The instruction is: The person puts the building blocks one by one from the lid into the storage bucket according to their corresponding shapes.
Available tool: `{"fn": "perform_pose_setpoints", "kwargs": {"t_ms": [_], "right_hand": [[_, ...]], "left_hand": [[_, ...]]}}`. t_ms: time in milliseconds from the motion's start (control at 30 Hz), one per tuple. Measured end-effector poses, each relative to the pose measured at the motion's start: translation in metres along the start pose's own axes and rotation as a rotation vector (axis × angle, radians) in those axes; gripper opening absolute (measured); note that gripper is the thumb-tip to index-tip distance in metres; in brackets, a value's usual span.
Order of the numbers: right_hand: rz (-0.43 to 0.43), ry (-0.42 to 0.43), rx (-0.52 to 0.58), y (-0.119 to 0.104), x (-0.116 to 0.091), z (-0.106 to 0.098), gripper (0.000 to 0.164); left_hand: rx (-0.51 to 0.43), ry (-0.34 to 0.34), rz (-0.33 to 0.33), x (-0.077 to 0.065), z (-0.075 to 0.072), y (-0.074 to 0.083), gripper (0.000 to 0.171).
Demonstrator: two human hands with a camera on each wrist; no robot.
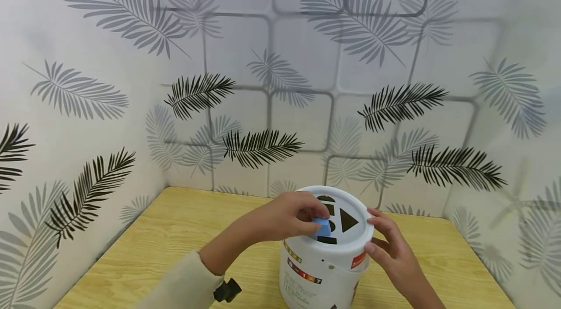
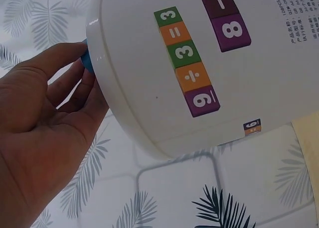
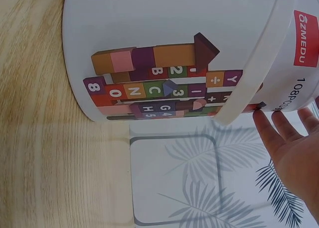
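Observation:
A white bucket [image 1: 307, 280] stands on the table, its white lid [image 1: 352, 238] cut with dark shaped holes, among them a triangle. Between thumb and fingers my left hand [image 1: 285, 216] pinches a small blue block [image 1: 323, 227], held right at the holes and overlapping some of them. Only a bit of the blue block [image 2: 86, 58] shows past the lid's rim in the left wrist view. From the other side, my right hand [image 1: 394, 255] touches the lid's rim with its fingertips and thumb. Those fingers [image 3: 271, 131] look mostly straight in the right wrist view.
The wooden table [image 1: 175, 241] spreads out around the bucket. Behind it rises a wall [image 1: 302, 124] with leaf-patterned covering. Number and letter blocks [image 3: 154, 91] are printed on the bucket's side. A black strap piece [image 1: 227, 291] sits at the left sleeve.

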State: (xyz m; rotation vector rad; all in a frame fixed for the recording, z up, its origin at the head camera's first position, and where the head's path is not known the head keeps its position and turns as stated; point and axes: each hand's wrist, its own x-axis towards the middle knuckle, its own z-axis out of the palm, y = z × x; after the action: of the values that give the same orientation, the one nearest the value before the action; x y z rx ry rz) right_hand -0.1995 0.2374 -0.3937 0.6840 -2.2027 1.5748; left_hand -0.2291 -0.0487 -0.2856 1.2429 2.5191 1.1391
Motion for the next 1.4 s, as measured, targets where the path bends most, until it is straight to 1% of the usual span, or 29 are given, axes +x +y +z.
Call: {"fn": "perform_pose_setpoints", "kwargs": {"t_ms": [133,233,400,600,767,933,1000,1067,1133,1200,1233,1300,1367,1400], "right_hand": [[0.020,-0.003,0.000,-0.001,0.001,0.000,0.040],[0.028,-0.005,-0.002,0.000,0.001,0.000,0.040],[0.036,0.003,-0.018,0.000,0.001,-0.001,0.040],[0.059,-0.001,-0.026,-0.001,0.000,-0.001,0.039],[0.035,-0.001,-0.018,0.000,0.001,0.000,0.040],[0.023,0.003,-0.019,0.000,0.000,0.000,0.040],[0.021,0.006,-0.019,0.000,0.000,0.000,0.039],[0.007,0.004,-0.018,-0.001,0.000,-0.001,0.040],[-0.013,0.001,-0.029,-0.001,0.000,-0.003,0.041],[-0.020,0.001,-0.052,-0.002,0.001,-0.006,0.043],[-0.015,0.005,-0.080,-0.002,0.002,-0.008,0.043],[0.037,0.012,-0.162,-0.005,0.005,-0.013,0.042],[0.102,0.002,-0.263,-0.007,0.009,-0.020,0.044],[0.131,-0.006,-0.331,-0.008,0.012,-0.024,0.046]], "left_hand": [[-0.014,-0.029,-0.032,0.002,0.004,0.001,0.018],[-0.017,-0.032,-0.043,0.003,0.005,0.002,0.018],[-0.010,-0.031,-0.042,0.006,0.008,0.003,0.018],[-0.015,-0.070,-0.036,0.009,0.012,0.002,0.018],[0.009,-0.089,-0.014,0.010,0.011,0.003,0.018],[0.041,-0.081,-0.013,0.009,0.012,0.002,0.018],[0.050,-0.053,-0.022,0.007,0.012,-0.001,0.018],[0.056,0.000,-0.026,0.003,0.011,-0.006,0.018],[0.054,0.081,-0.040,-0.003,0.009,-0.012,0.019],[0.059,0.176,-0.043,-0.009,0.006,-0.020,0.023],[0.065,0.226,-0.046,-0.013,0.005,-0.024,0.026],[0.093,0.323,-0.062,-0.019,0.002,-0.033,0.032],[0.148,0.406,-0.090,-0.024,-0.001,-0.046,0.038],[0.169,0.439,-0.113,-0.027,-0.001,-0.052,0.040]]}}
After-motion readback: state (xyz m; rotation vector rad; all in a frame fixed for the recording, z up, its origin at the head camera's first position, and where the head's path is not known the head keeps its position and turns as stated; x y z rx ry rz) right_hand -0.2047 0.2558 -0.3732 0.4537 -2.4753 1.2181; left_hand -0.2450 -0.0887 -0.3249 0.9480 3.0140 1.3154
